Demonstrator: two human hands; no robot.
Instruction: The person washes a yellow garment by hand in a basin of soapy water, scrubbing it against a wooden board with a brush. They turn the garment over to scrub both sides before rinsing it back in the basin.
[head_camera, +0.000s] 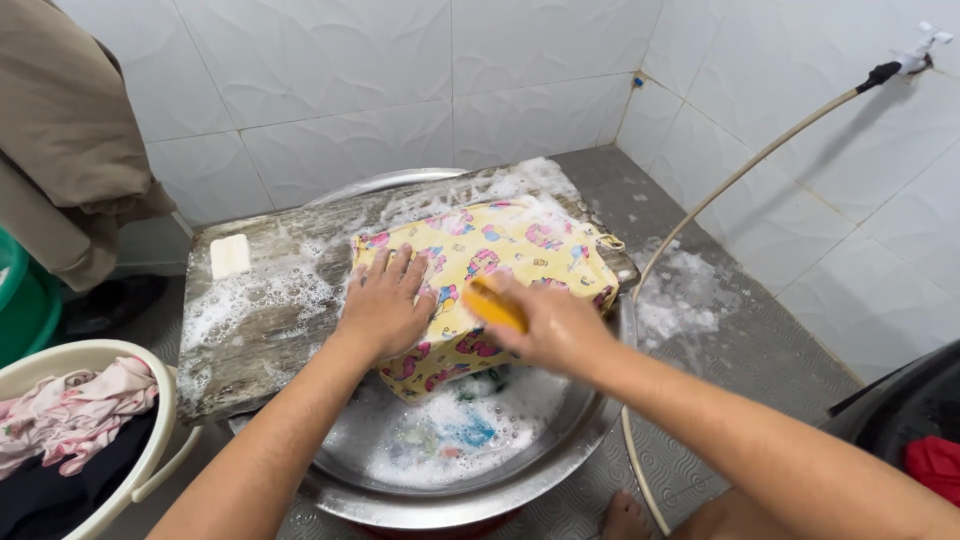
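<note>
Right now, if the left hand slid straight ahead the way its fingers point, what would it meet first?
The left hand lies flat on the yellow patterned cloth, fingers pointing toward the tiled wall. Going on, it would probably cross the cloth's far edge onto the soapy wooden board, then reach the wall.

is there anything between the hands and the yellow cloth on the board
Nothing visible. The left hand lies flat on the yellow cloth, pressing it to the wooden board. The right hand holds an orange brush against the cloth, so only the brush sits between that hand and the fabric.
</note>
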